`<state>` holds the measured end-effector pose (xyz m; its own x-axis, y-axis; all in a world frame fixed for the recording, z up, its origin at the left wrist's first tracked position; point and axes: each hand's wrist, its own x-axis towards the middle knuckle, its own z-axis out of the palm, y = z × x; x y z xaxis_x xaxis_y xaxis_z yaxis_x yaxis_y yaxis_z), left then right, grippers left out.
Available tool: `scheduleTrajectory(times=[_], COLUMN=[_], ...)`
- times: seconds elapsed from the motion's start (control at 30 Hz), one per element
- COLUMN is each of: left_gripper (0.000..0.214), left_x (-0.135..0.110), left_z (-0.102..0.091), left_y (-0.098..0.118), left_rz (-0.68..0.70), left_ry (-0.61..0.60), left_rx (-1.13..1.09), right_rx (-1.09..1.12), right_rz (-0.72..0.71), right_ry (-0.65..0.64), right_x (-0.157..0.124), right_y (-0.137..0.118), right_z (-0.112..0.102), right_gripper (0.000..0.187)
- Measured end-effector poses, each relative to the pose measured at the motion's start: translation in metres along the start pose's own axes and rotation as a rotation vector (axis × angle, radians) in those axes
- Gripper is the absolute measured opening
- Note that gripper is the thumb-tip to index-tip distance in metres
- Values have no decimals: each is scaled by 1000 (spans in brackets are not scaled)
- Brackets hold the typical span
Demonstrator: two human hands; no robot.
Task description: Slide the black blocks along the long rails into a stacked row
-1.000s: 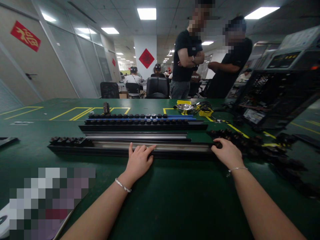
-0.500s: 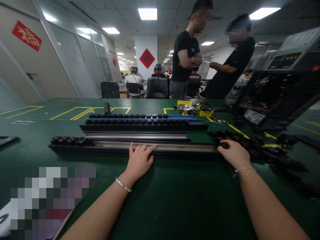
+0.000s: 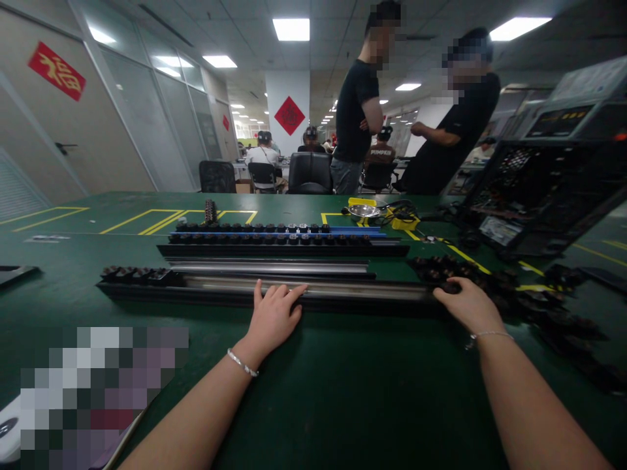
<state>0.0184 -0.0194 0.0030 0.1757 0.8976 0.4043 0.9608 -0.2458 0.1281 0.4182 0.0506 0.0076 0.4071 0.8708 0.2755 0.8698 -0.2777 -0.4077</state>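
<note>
A long black rail (image 3: 343, 294) with a shiny metal strip lies across the green table in front of me. My left hand (image 3: 272, 316) rests on its near edge, fingers stretched flat and open. My right hand (image 3: 467, 303) sits at the rail's right end, on the edge of a pile of small black parts (image 3: 519, 297); its fingers curl over one of them. A short row of the same black parts (image 3: 137, 274) sits in the rail's left end.
Behind lie a bare metal rail (image 3: 269, 266) and a black and blue rail full of parts (image 3: 274, 238). An open computer case (image 3: 543, 189) stands at the right. A metal bowl (image 3: 361, 210) sits farther back. Two people in black shirts (image 3: 357, 124) stand beyond the table.
My right hand has slid to the right along the rail's end into the pile of black parts. My left hand has stayed put. One standing person has turned.
</note>
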Motion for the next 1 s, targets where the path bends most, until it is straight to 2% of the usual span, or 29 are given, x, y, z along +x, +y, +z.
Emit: scheduleTrajectory(times=[0.23, 0.7, 1.0], left_gripper=[42, 42, 41], left_x=[0, 0, 0], left_z=[-1, -1, 0], left_y=[1, 1, 1], left_rz=[9, -2, -6], left_ry=[2, 1, 0], left_rx=[14, -1, -1], right_rx=[-45, 70, 159], right_rz=[9, 82, 134], right_ry=[26, -12, -13], right_x=[-6, -12, -6], right_y=[-2, -2, 7], right_z=[-1, -13, -9], right_gripper=[53, 61, 55])
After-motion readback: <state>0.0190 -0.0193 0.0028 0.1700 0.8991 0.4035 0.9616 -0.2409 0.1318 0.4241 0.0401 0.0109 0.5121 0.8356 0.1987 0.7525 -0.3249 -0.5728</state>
